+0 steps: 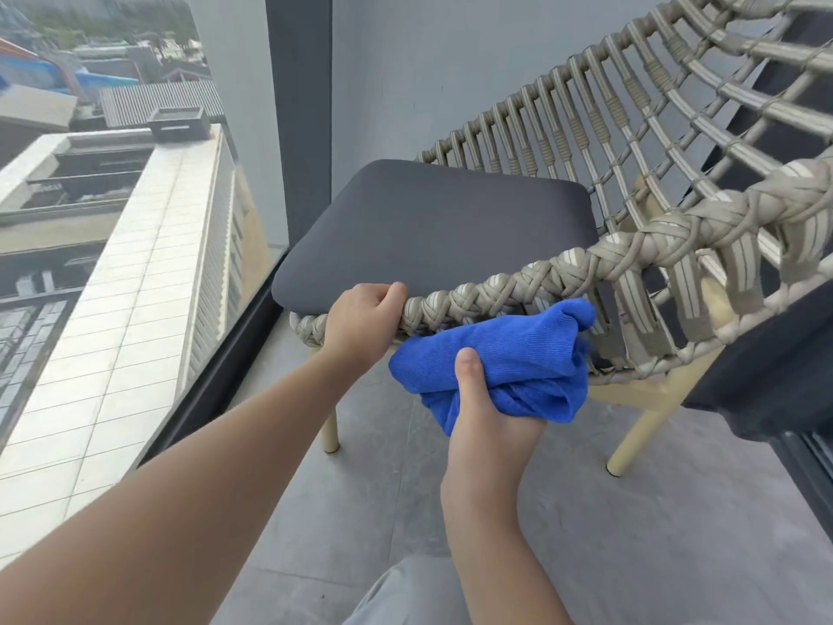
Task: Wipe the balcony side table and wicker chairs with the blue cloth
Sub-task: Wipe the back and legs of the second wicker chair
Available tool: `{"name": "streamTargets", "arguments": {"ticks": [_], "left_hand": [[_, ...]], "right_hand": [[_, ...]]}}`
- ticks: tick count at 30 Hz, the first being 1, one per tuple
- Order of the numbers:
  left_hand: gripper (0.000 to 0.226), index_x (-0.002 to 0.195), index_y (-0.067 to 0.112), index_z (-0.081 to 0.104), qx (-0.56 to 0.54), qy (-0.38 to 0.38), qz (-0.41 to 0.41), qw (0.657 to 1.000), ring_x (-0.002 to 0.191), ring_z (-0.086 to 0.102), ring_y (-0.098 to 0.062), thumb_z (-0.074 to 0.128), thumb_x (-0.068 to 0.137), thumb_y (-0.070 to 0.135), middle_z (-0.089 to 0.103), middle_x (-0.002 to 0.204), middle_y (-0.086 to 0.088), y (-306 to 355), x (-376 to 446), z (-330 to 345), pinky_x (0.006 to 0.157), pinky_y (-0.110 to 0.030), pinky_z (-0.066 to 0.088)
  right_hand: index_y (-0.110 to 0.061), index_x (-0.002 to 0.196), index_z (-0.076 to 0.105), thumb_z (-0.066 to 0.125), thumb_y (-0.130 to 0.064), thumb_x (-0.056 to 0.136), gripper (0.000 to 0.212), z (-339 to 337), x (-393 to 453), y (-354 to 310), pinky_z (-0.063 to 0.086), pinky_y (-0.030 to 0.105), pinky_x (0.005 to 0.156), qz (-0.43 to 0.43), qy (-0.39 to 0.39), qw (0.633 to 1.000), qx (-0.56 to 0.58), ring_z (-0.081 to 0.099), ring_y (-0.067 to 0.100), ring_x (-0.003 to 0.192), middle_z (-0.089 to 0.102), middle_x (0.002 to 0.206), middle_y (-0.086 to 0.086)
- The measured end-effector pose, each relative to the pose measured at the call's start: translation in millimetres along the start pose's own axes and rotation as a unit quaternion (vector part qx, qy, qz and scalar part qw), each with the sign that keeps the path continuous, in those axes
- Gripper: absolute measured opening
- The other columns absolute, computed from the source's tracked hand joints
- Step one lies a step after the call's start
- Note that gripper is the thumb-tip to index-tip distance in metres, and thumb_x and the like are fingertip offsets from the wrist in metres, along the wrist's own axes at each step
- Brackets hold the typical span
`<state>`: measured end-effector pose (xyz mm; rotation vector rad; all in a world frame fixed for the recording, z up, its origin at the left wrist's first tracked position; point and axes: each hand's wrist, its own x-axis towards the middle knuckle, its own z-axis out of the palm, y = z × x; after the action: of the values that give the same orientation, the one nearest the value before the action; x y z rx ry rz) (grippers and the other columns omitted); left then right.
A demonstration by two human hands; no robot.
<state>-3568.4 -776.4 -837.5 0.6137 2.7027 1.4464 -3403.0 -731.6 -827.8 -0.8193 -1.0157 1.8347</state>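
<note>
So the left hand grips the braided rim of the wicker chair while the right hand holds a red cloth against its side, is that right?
Not quite: the cloth is blue, not red, as the head view shows. The rest holds: the left hand grips the braided rim of the wicker chair, and the right hand holds the bunched cloth against its side.

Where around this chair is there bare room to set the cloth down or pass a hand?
Free: the grey seat cushion, bordered by the woven backrest and braided rim; also the floor tiles between the chair legs. Crowded: the rim's front, where left hand grips and right hand holds the blue cloth.
</note>
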Motion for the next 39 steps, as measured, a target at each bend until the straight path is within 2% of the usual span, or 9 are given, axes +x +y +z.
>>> {"name": "streamTargets", "arguments": {"ticks": [4, 7, 9, 13, 19, 23, 29, 36, 39], "left_hand": [[0.047, 0.057, 0.013, 0.034, -0.055, -0.095, -0.06, 0.992, 0.058, 0.032, -0.02, 0.054, 0.092, 0.038, 0.032, 0.057, -0.007, -0.6, 18.2, -20.3, 0.059, -0.033, 0.031], [0.044, 0.048, 0.018, 0.053, -0.053, -0.071, -0.092, 0.992, 0.061, 0.043, -0.022, 0.053, 0.085, 0.042, 0.047, 0.057, -0.004, -3.2, 30.9, -22.9, 0.064, -0.035, 0.04], [0.034, 0.053, 0.018, 0.047, -0.035, -0.045, -0.09, 0.994, 0.06, 0.038, -0.022, 0.05, 0.074, 0.043, 0.041, 0.06, -0.006, -3.9, 33.6, -18.4, 0.065, -0.035, 0.037], [0.033, 0.056, 0.015, 0.038, -0.039, -0.013, -0.082, 0.996, 0.06, 0.033, -0.021, 0.045, 0.072, 0.044, 0.038, 0.063, -0.007, -9.3, 33.3, -10.1, 0.063, -0.036, 0.034], [0.053, 0.064, -0.005, 0.049, -0.041, 0.01, -0.083, 0.996, 0.06, 0.04, -0.022, 0.04, 0.074, 0.046, 0.048, 0.062, -0.006, -17.4, 35.2, -8.6, 0.063, -0.038, 0.039], [0.052, 0.063, -0.005, 0.049, -0.053, 0.015, -0.082, 0.995, 0.059, 0.04, -0.022, 0.041, 0.073, 0.046, 0.051, 0.063, -0.005, -20.4, 36.3, -7.2, 0.062, -0.037, 0.04], [0.037, 0.055, 0.012, 0.044, -0.05, 0.012, -0.077, 0.996, 0.058, 0.04, -0.022, 0.041, 0.074, 0.044, 0.05, 0.059, -0.004, -16.4, 34.1, -5.8, 0.061, -0.037, 0.04], [0.051, 0.061, -0.003, 0.053, -0.035, 0.019, -0.08, 0.996, 0.06, 0.045, -0.022, 0.042, 0.074, 0.045, 0.054, 0.056, 0.001, -15.1, 36.9, -7.1, 0.069, -0.045, 0.051], [0.048, 0.059, -0.001, 0.052, -0.04, 0.015, -0.081, 0.996, 0.058, 0.043, -0.022, 0.043, 0.074, 0.044, 0.051, 0.053, 0.002, -14.4, 35.8, -8.1, 0.065, -0.041, 0.047]], "right_hand": [[-0.029, 0.124, 0.065, 0.074, -0.014, 0.093, 0.035, -25.8, 11.3, 22.2, 0.053, 0.019, 0.083, 0.059, 0.041, 0.997, 0.011, 0.07, 0.0, 0.105, 0.075, 0.114, -0.016], [-0.022, 0.112, 0.065, 0.066, -0.019, 0.098, 0.014, -43.2, 31.6, 56.0, 0.05, 0.029, 0.078, 0.219, 0.074, 0.973, 0.018, 0.07, 0.011, 0.099, 0.074, 0.116, -0.005], [-0.017, 0.118, 0.061, 0.063, -0.018, 0.099, 0.018, -39.5, 45.2, 68.5, 0.051, 0.033, 0.081, 0.318, 0.071, 0.944, 0.055, 0.068, 0.016, 0.099, 0.07, 0.129, 0.003], [-0.015, 0.117, 0.062, 0.064, -0.01, 0.098, 0.019, -11.9, 66.9, 80.0, 0.054, 0.039, 0.098, 0.367, 0.088, 0.917, 0.127, 0.067, 0.019, 0.099, 0.069, 0.13, 0.007], [-0.018, 0.128, 0.064, 0.072, -0.011, 0.094, 0.036, 8.0, 55.5, 72.9, 0.058, 0.038, 0.09, 0.313, 0.068, 0.94, 0.12, 0.071, 0.02, 0.108, 0.074, 0.121, 0.001], [-0.021, 0.126, 0.067, 0.072, -0.01, 0.094, 0.035, 2.4, 42.9, 59.6, 0.059, 0.035, 0.085, 0.275, 0.038, 0.952, 0.128, 0.073, 0.018, 0.107, 0.076, 0.12, 0.0], [-0.021, 0.122, 0.071, 0.074, -0.005, 0.092, 0.035, 6.6, 18.4, 44.8, 0.054, 0.045, 0.104, 0.181, 0.015, 0.978, 0.105, 0.074, 0.017, 0.107, 0.077, 0.116, -0.003], [-0.025, 0.138, 0.06, 0.084, -0.015, 0.083, 0.061, 19.9, -7.0, 24.1, 0.054, 0.045, 0.104, 0.121, -0.055, 0.989, 0.064, 0.072, 0.014, 0.112, 0.074, 0.123, -0.006], [-0.022, 0.137, 0.061, 0.08, -0.007, 0.088, 0.054, 14.1, -7.5, 11.6, 0.055, 0.039, 0.099, 0.108, -0.104, 0.988, 0.046, 0.072, 0.013, 0.111, 0.075, 0.121, -0.005]]}}
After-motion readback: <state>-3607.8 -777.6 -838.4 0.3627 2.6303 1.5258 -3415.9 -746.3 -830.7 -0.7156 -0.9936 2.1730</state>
